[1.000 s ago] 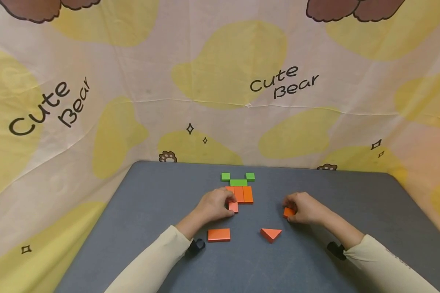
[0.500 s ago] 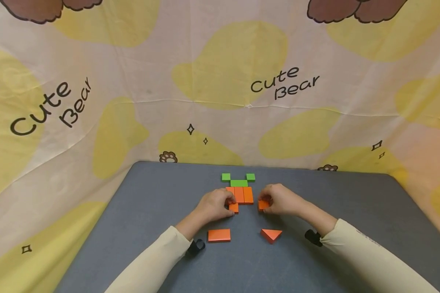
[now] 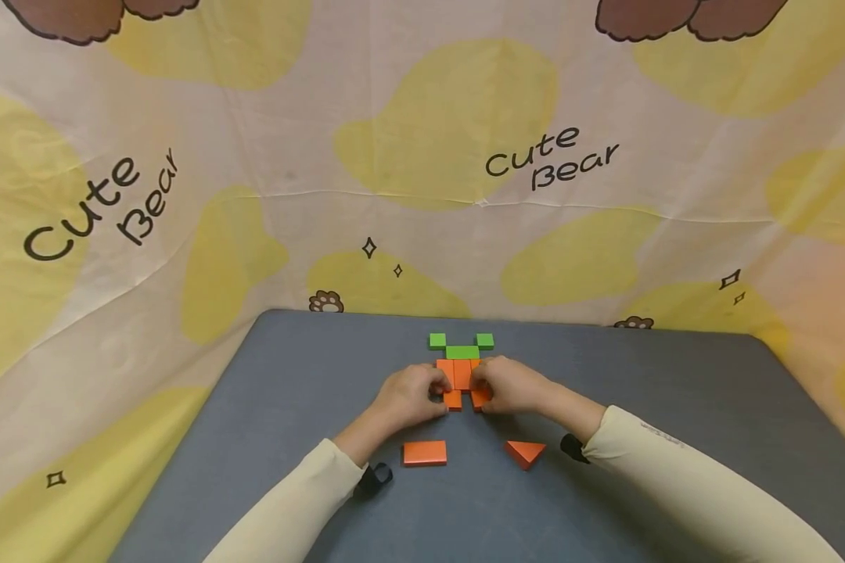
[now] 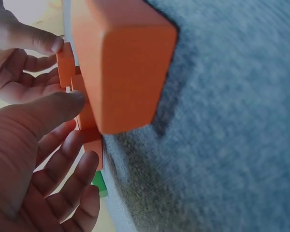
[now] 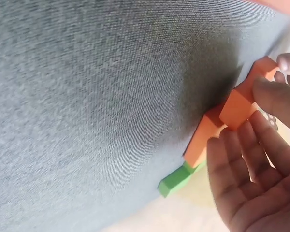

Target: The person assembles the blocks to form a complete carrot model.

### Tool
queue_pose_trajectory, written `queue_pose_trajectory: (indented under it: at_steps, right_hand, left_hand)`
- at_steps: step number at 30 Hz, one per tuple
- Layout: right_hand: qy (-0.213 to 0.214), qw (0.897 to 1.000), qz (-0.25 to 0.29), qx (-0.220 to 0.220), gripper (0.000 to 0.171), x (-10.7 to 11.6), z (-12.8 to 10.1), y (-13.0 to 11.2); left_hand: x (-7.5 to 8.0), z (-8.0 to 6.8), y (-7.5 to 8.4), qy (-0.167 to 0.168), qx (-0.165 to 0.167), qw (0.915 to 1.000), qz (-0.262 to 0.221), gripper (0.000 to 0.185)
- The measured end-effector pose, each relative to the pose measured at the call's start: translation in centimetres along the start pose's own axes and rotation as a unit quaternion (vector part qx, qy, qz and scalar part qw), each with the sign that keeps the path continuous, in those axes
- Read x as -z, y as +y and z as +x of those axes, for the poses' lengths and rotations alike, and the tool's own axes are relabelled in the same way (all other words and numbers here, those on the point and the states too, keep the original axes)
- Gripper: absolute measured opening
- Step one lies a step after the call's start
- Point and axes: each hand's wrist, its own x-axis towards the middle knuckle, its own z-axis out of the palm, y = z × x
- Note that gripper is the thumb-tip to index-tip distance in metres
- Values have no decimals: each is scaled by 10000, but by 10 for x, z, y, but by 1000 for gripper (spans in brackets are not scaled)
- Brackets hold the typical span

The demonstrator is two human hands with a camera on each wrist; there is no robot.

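Observation:
My left hand point(image 3: 410, 396) pinches a small orange block point(image 3: 453, 400) at the lower left of a row of orange rectangular blocks point(image 3: 462, 374). On the other side, my right hand point(image 3: 515, 385) pinches a second small orange block point(image 3: 476, 401) below the row's right end. The right wrist view has this block point(image 5: 238, 105) between thumb and fingers, beside a longer orange block point(image 5: 203, 137). Beyond the row lies a green bar point(image 3: 462, 353), with one green cube point(image 3: 437, 341) off its left corner and another green cube point(image 3: 485, 341) off its right. Fingers partly cover the row.
Nearer the person, an orange rectangular block point(image 3: 425, 453) lies left and an orange triangular block point(image 3: 525, 453) right, both on the dark grey table point(image 3: 310, 375). A patterned cloth point(image 3: 422, 156) hangs behind the table. Each wrist wears a small black camera.
My right hand has moved left with its small orange block, from the right of the pattern to beneath the row's right end. My left hand has stayed on its block.

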Motion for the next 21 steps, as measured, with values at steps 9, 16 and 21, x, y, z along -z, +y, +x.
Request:
queue_pose_trajectory:
  at_steps: [9,16,21]
  right_hand:
    - [59,10000,4,-58,22,-5,6,-7]
    - [158,9999,-49,-36,23,-6,8,-8]
    - [166,9998,-80,-42,25,-7,8,-7]
  left_hand:
    - [-2,-3,-4,42,-66,9996,-259,20]
    - [-1,-2,-3,87,-96,9994,-332,19]
    - [-2,-2,-2,85,-110,9992,-375,18]
